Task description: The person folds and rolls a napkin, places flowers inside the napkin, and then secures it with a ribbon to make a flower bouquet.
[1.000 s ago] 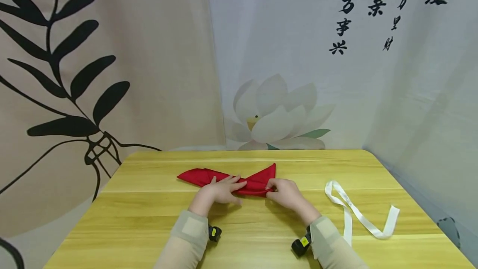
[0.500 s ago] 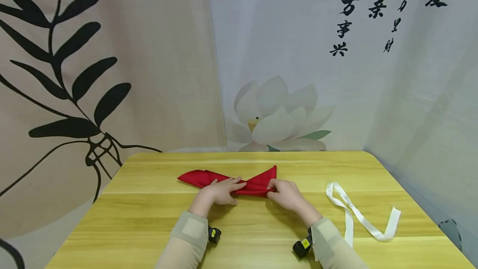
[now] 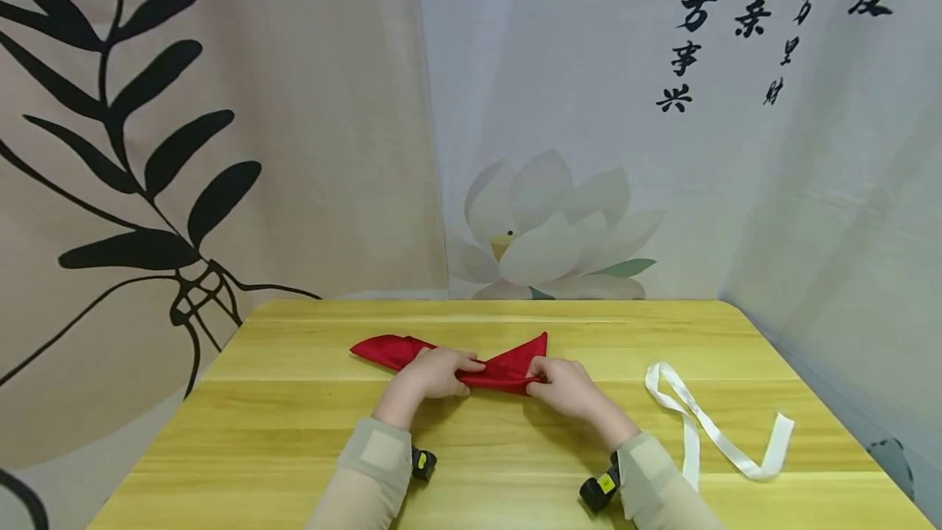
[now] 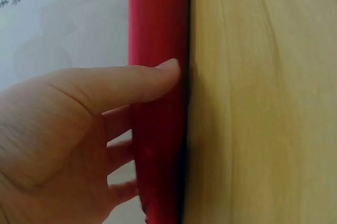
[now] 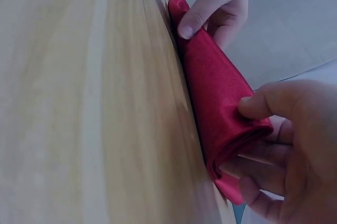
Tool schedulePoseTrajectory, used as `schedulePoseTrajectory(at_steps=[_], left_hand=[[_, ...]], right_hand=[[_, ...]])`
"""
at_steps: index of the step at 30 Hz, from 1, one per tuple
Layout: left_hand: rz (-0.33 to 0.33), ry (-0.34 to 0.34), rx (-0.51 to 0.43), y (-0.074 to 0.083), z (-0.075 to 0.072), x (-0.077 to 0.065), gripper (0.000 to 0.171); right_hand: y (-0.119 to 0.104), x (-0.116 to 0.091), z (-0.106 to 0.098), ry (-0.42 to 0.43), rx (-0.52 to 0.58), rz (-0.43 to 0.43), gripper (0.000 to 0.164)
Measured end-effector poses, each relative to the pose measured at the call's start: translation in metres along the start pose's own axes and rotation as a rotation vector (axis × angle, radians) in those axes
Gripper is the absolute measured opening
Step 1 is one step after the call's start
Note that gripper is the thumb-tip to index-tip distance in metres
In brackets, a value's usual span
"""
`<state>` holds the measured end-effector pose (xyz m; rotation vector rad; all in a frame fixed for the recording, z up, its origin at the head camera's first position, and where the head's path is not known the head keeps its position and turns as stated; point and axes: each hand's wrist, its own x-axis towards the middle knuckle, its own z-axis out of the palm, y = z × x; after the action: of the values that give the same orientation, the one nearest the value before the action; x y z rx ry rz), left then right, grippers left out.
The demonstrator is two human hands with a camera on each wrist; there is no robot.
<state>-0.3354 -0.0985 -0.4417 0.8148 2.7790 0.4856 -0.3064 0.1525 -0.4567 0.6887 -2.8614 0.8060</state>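
A shiny red cloth [image 3: 508,376], folded into a long flat roll, lies crosswise on the wooden table, with a pointed corner sticking up at its right end. Near its middle my left hand [image 3: 436,373] grips it; in the left wrist view the thumb [image 4: 139,83] lies along the near side while the fingers reach behind. My right hand [image 3: 565,383] holds the right end. Seen from the right wrist, its thumb presses on top of the cloth [image 5: 218,84] and the fingers sit at the open layered end.
To the right on the table [image 3: 243,448] lies a loose white ribbon [image 3: 728,444], bent into a loop. Behind the table's far edge hangs a printed curtain [image 3: 346,145]. Each wrist carries a small black camera [image 3: 599,491].
My left fingers, earlier spread flat over the cloth, have drawn in and now curl around it. My right hand keeps its hold on the right end. The head view has shifted slightly.
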Motion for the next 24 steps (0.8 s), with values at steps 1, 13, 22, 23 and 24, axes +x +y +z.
schedulePoseTrajectory(at_steps=[1, 13, 22, 23, 24], left_hand=[[0.001, 0.008, -0.003, 0.000, 0.001, 0.000, 0.045], [0.012, 0.042, 0.013, 0.001, 0.001, -0.002, 0.028], [-0.039, -0.021, -0.057, 0.007, -0.011, -0.008, 0.021], [-0.046, -0.026, -0.065, 0.007, -0.012, -0.008, 0.021], [-0.053, -0.029, -0.067, 0.007, -0.013, -0.008, 0.022]], right_hand=[[0.001, -0.001, 0.001, 0.004, 0.007, 0.003, 0.011], [0.006, -0.001, 0.003, -0.042, 0.055, -0.016, 0.016], [0.002, -0.001, 0.000, -0.079, 0.026, -0.035, 0.016], [0.002, -0.001, -0.001, -0.083, 0.032, -0.034, 0.016], [0.002, -0.001, -0.001, -0.083, 0.035, -0.036, 0.015]])
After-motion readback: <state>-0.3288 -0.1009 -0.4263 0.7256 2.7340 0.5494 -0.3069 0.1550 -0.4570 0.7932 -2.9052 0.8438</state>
